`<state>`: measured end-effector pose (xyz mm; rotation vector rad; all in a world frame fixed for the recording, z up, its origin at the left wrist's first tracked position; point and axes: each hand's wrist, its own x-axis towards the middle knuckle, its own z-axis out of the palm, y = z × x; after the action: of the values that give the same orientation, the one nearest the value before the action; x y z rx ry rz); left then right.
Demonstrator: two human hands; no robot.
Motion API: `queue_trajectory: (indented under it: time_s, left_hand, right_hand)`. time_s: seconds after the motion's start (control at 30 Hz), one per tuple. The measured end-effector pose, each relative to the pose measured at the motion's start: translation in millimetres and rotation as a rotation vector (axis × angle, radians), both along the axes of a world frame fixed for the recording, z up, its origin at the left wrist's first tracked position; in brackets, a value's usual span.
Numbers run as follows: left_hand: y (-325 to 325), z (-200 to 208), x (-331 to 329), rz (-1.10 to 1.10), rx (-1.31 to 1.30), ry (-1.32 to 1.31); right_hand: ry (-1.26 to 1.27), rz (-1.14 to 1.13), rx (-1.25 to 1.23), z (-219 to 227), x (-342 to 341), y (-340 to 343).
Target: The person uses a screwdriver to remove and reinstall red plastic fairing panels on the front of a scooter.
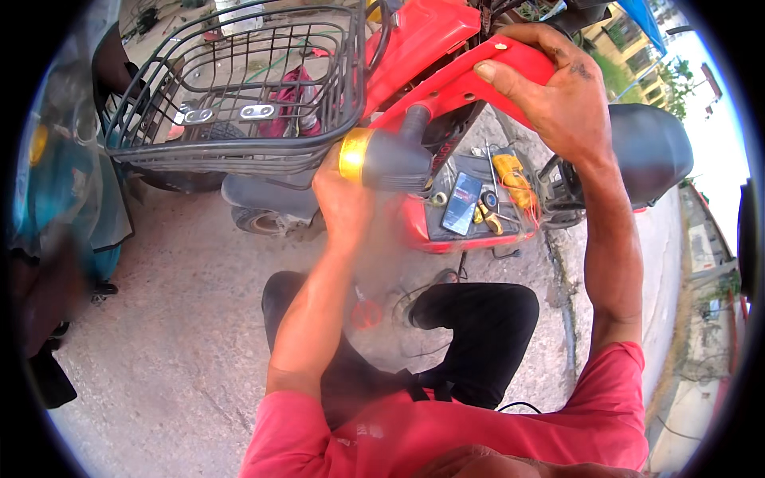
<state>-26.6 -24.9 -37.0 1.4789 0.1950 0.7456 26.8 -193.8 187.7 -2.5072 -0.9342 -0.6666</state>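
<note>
Looks like a panel-handling step: right hand (570, 107), curled closed, grips the red panel (514, 88) beside the basket (239, 149), left hand (346, 205) meets the amber-lensed lamp (389, 161), fingers hidden, can't tell grip, next move likely needs both steadied.

Smooth, glossy plastic panel (470, 80); metal wire basket (239, 150); rough concrete ground (183, 295); matt cloth shirt (510, 434)

Pinkish-red shirt (494, 436) worn, short sleeves (623, 373) ended near elbows, small pale marking (369, 431) seen on shirt's left front, plain black trousers (488, 319) worn below shirt, right hand (567, 111) dark-smudged across its back, well beyond shirt.
</note>
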Motion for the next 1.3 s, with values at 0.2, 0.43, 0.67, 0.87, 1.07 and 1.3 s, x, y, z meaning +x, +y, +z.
queue_trajectory:
  time_s: [0.2,0.43,0.67,0.87,1.07,1.3]
  left_hand:
    - [-2.9,6.3,-1.5,-0.036,-0.15,0.034]
    - [-5.3,16.1,-5.0,-0.068,-0.179,0.026]
    - [-6.7,13.6,-4.5,-0.089,-0.123,-0.013]
    - [-10.3,17.3,-4.7,-0.087,-0.238,-0.034]
    - [-1.8,16.1,-4.6,-0.149,-0.242,0.069]
    - [-7.0,11.7,-1.5,-0.071,-0.004,-0.043]
  right_hand:
    - [-0.035,-0.039,-0.054,6.0,-1.2,4.3]
    - [-0.042,-0.077,-0.009,4.9,0.4,4.3]
    - [-0.001,-0.047,0.066,2.2,-0.6,2.5]
    - [0.006,0.045,0.085,-4.2,2.2,-8.6]
    - [0.048,0.088,0.149,-7.2,0.1,-10.6]
    - [0.065,0.062,0.178,-7.3,3.4,-6.6]
